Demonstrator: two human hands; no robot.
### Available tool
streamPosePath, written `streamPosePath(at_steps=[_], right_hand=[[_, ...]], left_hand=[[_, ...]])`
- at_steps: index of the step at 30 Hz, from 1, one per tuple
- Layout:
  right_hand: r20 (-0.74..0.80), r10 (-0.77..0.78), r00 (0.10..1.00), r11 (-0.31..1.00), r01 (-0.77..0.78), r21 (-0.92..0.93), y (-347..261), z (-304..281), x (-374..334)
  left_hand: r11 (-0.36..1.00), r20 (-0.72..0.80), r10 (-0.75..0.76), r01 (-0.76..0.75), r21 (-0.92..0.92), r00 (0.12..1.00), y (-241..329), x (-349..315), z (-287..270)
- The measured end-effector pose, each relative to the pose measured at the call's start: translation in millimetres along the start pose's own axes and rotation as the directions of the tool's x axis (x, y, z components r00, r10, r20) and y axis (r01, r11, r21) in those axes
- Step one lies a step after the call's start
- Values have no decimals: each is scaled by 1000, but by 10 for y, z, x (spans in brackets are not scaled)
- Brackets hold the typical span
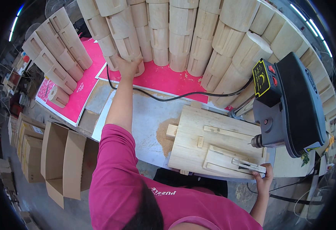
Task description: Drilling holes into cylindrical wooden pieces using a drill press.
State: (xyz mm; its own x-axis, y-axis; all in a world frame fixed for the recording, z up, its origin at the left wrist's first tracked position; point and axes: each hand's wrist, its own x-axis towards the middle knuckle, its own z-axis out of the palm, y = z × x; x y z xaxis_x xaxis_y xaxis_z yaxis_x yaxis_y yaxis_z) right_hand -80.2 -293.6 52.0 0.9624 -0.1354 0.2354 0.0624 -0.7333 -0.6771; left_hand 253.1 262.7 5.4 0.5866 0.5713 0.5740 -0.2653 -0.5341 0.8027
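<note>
My left hand (pixel 128 67) reaches far forward to the left-hand stacks, its fingers round the lower part of a stacked wooden cylinder (pixel 125 46) with a rectangular slot. Part of that grip is hidden behind the hand. At the near right, my right hand (pixel 264 177) has thumb and fingers closed on the end of a pale, narrow slotted piece (pixel 249 165). This piece lies along the wooden jig board (pixel 189 134), which carries several nailed-on strips. Above the board's right end stands a dark drill press (pixel 302 103), its chuck (pixel 257 141) over the edge.
Tall stacks of wooden cylinders (pixel 181 38) line the back. More stacks and a single short cylinder (pixel 58 96) stand on pink sheeting (pixel 84 90) at left. A black cable (pixel 168 99) crosses the bench. Sawdust (pixel 164 136) lies beside the board. An open cardboard box (pixel 71 165) sits lower left.
</note>
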Motion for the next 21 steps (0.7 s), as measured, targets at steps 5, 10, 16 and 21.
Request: streamPosePath(at_steps=[5, 10, 16, 21], right_hand=[[-21, -31, 999, 999, 31, -32, 46, -18, -46], [-22, -2, 1000, 1000, 2, -8, -28, -30, -47], [-34, 4, 999, 999, -3, 33, 29, -1, -11], [3, -58, 998, 998, 58, 38, -6, -14, 69]], left_hand=[[999, -240, 18, -11, 32, 971, 686, 231, -33], [954, -389, 266, -297, -22, 882, 1640, 947, -374], [963, -197, 199, -155, 219, 960, 1818, 1439, -344], [941, -232, 329, -339, -4, 915, 1744, 1298, -612]])
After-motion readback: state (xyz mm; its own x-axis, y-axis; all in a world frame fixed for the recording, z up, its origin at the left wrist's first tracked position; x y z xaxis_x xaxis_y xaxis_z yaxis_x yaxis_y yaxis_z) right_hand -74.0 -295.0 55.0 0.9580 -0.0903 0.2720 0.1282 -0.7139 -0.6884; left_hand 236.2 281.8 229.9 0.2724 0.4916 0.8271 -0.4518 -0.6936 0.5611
